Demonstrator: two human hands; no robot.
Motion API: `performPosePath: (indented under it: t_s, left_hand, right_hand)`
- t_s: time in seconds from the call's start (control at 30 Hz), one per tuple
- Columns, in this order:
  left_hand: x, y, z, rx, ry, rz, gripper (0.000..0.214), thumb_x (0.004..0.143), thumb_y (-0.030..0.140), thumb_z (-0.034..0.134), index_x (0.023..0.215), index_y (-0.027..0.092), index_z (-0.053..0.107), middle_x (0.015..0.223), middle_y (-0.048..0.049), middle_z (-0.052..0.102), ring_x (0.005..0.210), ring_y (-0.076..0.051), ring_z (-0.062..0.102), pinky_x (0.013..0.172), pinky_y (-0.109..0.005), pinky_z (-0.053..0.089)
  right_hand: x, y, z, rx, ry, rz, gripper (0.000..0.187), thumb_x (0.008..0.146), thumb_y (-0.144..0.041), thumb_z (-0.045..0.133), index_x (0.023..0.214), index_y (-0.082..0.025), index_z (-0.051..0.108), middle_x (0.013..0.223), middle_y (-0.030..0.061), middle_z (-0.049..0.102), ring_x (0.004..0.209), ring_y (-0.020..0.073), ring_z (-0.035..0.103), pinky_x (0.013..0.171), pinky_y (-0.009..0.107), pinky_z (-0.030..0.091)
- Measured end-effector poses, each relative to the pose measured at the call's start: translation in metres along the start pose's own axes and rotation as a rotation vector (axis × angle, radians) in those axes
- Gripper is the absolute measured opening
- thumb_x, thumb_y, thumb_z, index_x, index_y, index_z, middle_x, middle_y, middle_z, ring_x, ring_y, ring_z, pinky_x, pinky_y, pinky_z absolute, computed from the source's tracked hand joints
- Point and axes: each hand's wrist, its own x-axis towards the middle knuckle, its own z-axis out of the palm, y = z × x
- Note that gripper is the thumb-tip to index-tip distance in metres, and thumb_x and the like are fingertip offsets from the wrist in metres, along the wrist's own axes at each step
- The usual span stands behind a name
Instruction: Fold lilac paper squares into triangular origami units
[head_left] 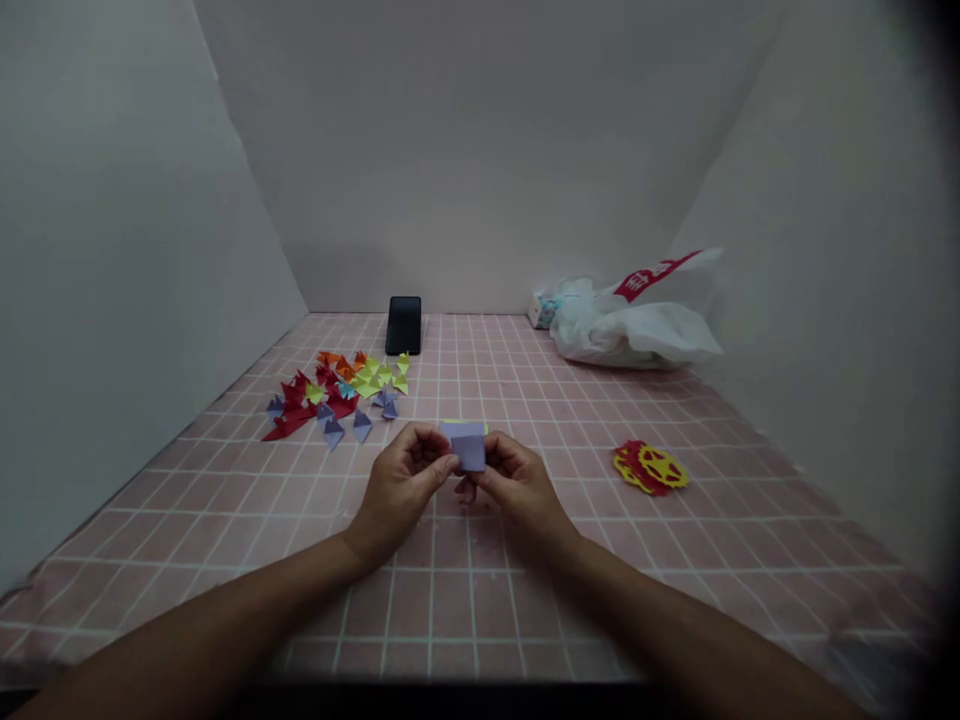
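A small folded piece of purple paper (468,444) is held above the middle of the pink gridded tabletop (450,590). My left hand (401,490) pinches its left side and my right hand (517,485) pinches its right side, fingers of both curled round it. A sliver of yellow paper shows just behind its top edge.
A pile of several folded paper triangles (337,393) in red, orange, yellow-green and purple lies at the left. A black phone (403,325) leans at the back wall. A white plastic bag (634,320) sits back right. Red and yellow paper cut-outs (649,467) lie at the right.
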Motion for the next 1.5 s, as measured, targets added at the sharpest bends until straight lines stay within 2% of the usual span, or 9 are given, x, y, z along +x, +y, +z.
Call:
performPosePath:
  t_s: [0.43, 1.0, 1.13, 1.23, 1.4, 1.5]
  left_hand:
    - [-0.0004, -0.0012, 0.0001, -0.087, 0.000, -0.064, 0.018, 0.075, 0.023, 0.074, 0.086, 0.017, 0.061, 0.080, 0.0006, 0.062, 0.073, -0.012, 0.061, 0.070, -0.025, 0.053]
    - [0.0006, -0.0025, 0.0000, -0.060, -0.033, -0.098, 0.018, 0.074, 0.027, 0.072, 0.084, 0.017, 0.060, 0.078, 0.0000, 0.062, 0.072, -0.014, 0.060, 0.070, -0.028, 0.052]
    - [-0.0005, -0.0024, -0.0002, -0.028, -0.016, -0.063, 0.017, 0.076, 0.026, 0.072, 0.085, 0.017, 0.060, 0.079, 0.0000, 0.061, 0.073, -0.014, 0.060, 0.071, -0.028, 0.050]
    - [-0.0009, -0.0014, -0.0017, 0.051, -0.056, -0.026, 0.011, 0.079, 0.025, 0.068, 0.083, 0.017, 0.061, 0.078, -0.0009, 0.061, 0.073, -0.015, 0.060, 0.070, -0.028, 0.049]
    - [-0.0003, 0.0021, -0.0037, 0.321, -0.073, 0.177, 0.006, 0.084, 0.020, 0.063, 0.078, 0.018, 0.064, 0.078, -0.0018, 0.060, 0.073, -0.016, 0.059, 0.068, -0.028, 0.046]
    - [-0.0002, 0.0030, -0.0029, 0.439, -0.081, 0.240, 0.007, 0.083, 0.015, 0.059, 0.077, 0.019, 0.061, 0.075, -0.0004, 0.059, 0.070, -0.015, 0.058, 0.065, -0.027, 0.045]
  right_hand:
    - [-0.0001, 0.0004, 0.0014, -0.024, 0.000, -0.007, 0.021, 0.078, -0.033, 0.079, 0.079, -0.019, 0.062, 0.066, -0.0037, 0.062, 0.055, 0.0101, 0.059, 0.057, 0.024, 0.049]
    - [0.0013, 0.0034, -0.0004, 0.007, -0.016, -0.004, 0.020, 0.078, -0.031, 0.078, 0.079, -0.020, 0.061, 0.063, -0.0043, 0.062, 0.055, 0.0102, 0.059, 0.057, 0.024, 0.046]
    - [0.0003, 0.0028, 0.0007, -0.017, 0.004, -0.002, 0.019, 0.077, -0.030, 0.078, 0.079, -0.020, 0.062, 0.064, -0.0036, 0.062, 0.056, 0.0109, 0.059, 0.058, 0.025, 0.047]
    - [0.0004, 0.0032, 0.0004, -0.020, 0.008, -0.006, 0.020, 0.077, -0.031, 0.077, 0.080, -0.020, 0.061, 0.067, -0.0032, 0.062, 0.056, 0.0111, 0.059, 0.058, 0.026, 0.047]
    - [0.0010, 0.0043, -0.0005, -0.011, -0.008, -0.024, 0.018, 0.079, -0.029, 0.075, 0.079, -0.020, 0.060, 0.064, -0.0034, 0.062, 0.056, 0.0107, 0.058, 0.058, 0.025, 0.046]
    - [-0.0003, 0.0022, -0.0002, -0.041, -0.021, -0.023, 0.017, 0.080, -0.029, 0.074, 0.078, -0.020, 0.060, 0.065, -0.0032, 0.062, 0.056, 0.0106, 0.058, 0.058, 0.025, 0.047]
